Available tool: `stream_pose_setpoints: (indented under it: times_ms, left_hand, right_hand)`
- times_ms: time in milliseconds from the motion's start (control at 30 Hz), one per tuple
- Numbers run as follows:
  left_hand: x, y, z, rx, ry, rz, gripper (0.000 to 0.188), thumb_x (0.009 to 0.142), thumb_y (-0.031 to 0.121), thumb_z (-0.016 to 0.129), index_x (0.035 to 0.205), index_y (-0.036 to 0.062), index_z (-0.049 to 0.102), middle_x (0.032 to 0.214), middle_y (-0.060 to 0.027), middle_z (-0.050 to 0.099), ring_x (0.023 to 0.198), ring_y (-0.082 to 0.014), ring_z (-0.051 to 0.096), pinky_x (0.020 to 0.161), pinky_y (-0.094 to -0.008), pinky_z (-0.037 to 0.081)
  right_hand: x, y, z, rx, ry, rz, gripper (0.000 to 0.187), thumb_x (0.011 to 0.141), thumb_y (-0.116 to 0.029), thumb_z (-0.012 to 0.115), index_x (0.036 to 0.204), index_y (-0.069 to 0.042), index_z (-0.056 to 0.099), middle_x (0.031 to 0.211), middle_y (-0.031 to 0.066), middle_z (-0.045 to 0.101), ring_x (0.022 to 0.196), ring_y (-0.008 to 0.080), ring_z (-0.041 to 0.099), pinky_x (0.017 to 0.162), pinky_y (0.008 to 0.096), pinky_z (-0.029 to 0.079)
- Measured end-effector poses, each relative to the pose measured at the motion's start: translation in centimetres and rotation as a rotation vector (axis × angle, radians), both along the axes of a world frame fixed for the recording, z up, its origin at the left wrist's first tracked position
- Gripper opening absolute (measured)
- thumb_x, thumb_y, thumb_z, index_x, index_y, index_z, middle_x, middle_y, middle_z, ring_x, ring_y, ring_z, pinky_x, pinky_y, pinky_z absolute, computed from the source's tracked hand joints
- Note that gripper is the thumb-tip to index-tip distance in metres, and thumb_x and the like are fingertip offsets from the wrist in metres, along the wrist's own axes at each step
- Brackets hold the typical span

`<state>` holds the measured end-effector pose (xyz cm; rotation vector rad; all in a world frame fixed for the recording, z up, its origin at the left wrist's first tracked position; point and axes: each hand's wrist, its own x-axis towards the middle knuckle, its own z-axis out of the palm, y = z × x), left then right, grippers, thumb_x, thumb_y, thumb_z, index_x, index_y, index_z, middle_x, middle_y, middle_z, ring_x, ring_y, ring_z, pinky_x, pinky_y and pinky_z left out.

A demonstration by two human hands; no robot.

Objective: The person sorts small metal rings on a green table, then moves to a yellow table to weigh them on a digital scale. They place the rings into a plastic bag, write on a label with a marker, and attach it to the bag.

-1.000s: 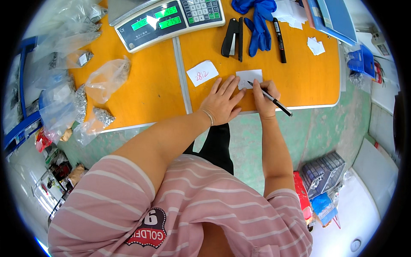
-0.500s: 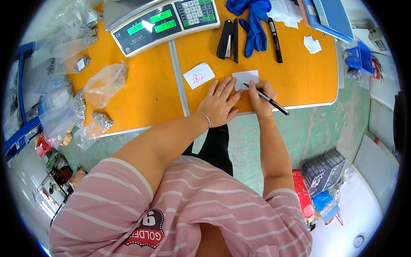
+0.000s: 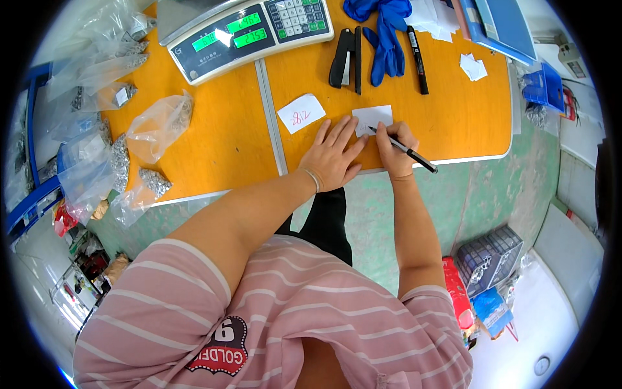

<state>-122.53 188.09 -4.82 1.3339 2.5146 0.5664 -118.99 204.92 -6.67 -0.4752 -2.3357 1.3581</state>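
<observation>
Head view: right hand (image 3: 397, 146) pinched around a black-and-silver pen (image 3: 420, 159), tip at a white paper slip (image 3: 381, 115) on the table (image 3: 220, 142), left hand (image 3: 329, 155) spread flat at its edge; red-marked slip (image 3: 301, 115) looks done, this one's maybe part-written, marks too faint.

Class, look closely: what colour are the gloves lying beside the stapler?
The gloves are deep blue, shown best in the head view.

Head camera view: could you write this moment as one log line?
left hand: flat, at edge of white slip | right hand: holding black pen, tip at slip | nearby: red-marked slip, stapler, blue gloves, scale
</observation>
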Motion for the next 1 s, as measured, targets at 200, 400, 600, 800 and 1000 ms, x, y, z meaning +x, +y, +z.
stream_pose_setpoints:
  times_ms: [200, 400, 600, 800, 1000]
  left_hand:
    - [0.1, 0.0, 0.0, -0.003, -0.026, 0.000, 0.055, 0.079, 0.035, 0.056, 0.128, 0.0117, 0.043, 0.138, -0.0215, 0.026, 0.130, -0.0337, 0.022, 0.105, -0.0500, 0.015]
    - [0.0, -0.1, -0.1, -0.004, -0.015, 0.004, 0.054, 0.079, 0.035, 0.056, 0.127, 0.0117, 0.044, 0.138, -0.0213, 0.025, 0.131, -0.0334, 0.022, 0.105, -0.0499, 0.015]
    - [0.0, 0.0, 0.1, 0.015, -0.022, 0.004, 0.054, 0.079, 0.034, 0.057, 0.126, 0.0111, 0.044, 0.138, -0.0215, 0.026, 0.130, -0.0338, 0.022, 0.105, -0.0501, 0.015]
    - [0.0, -0.1, 0.3, 0.042, -0.046, 0.003, 0.052, 0.079, 0.032, 0.057, 0.125, 0.0098, 0.045, 0.139, -0.0218, 0.024, 0.131, -0.0344, 0.020, 0.105, -0.0489, 0.015]
    - [0.2, -1.5, 3.6, 0.355, -0.888, 0.212, 0.035, 0.088, 0.030, 0.050, 0.112, 0.0042, 0.048, 0.100, -0.0184, 0.054, 0.091, -0.0285, 0.053, 0.081, -0.0408, 0.041]
  right_hand:
    - [-0.1, -0.2, 0.2, -0.061, -0.010, -0.065, 0.024, 0.073, -0.006, 0.068, 0.061, -0.003, 0.048, 0.051, 0.0087, 0.052, 0.043, 0.0153, 0.051, 0.043, 0.0265, 0.040]
    - [-0.2, -0.2, 0.4, 0.004, -0.022, -0.052, 0.024, 0.074, -0.006, 0.067, 0.061, -0.004, 0.046, 0.051, 0.0086, 0.050, 0.043, 0.0159, 0.049, 0.043, 0.0269, 0.039]
    - [0.4, 0.1, -0.6, 0.012, 0.022, -0.045, 0.019, 0.079, -0.007, 0.064, 0.069, -0.003, 0.048, 0.056, 0.0033, 0.051, 0.049, 0.0078, 0.044, 0.046, 0.0229, 0.037]
    - [0.0, -0.6, 2.2, -0.232, -0.008, -0.200, 0.017, 0.082, -0.007, 0.061, 0.096, 0.002, 0.056, 0.076, 0.0100, 0.059, 0.073, 0.0147, 0.059, 0.064, 0.0258, 0.046]
    - [3.3, -3.2, 5.6, 0.369, -0.082, 0.026, 0.041, 0.078, 0.004, 0.054, 0.117, 0.004, 0.045, 0.096, 0.0194, 0.059, 0.085, 0.0331, 0.057, 0.074, 0.0377, 0.046]
